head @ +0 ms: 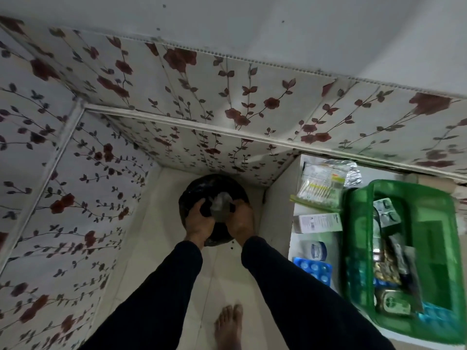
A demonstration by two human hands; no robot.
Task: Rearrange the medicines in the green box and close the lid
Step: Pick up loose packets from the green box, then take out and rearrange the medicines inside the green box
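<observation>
Left hand (pixel 199 222): fingers curled over the near left rim of a black bin bag (pixel 192 195), gripping the plastic. Right hand (pixel 240 219): likewise clenched on the bag's near right rim. Between the two hands, at the bag's mouth, a crumpled pale wrapper (pixel 222 207); whether either hand touches it cannot be told. Both arms in dark sleeves (pixel 166 286). Bag stands on the white tiled floor (pixel 151 236), in the far corner against floral-patterned wall panels (pixel 177 79). One bare foot (pixel 228 327) on the floor, near edge of view.

Right of the bag, a white surface (pixel 297 245), raised above the floor. On it, far to near: foil sachets and a pack of cotton buds (pixel 321 190); a white carton (pixel 317 223); a small round jar (pixel 317 251); a blue blister pack (pixel 313 270).

Green box (pixel 358 223): far right on that surface, well apart from both hands, uncovered. Contents: blister strips (pixel 385 210), dark sachets and a small tin, lying loosely together.
</observation>
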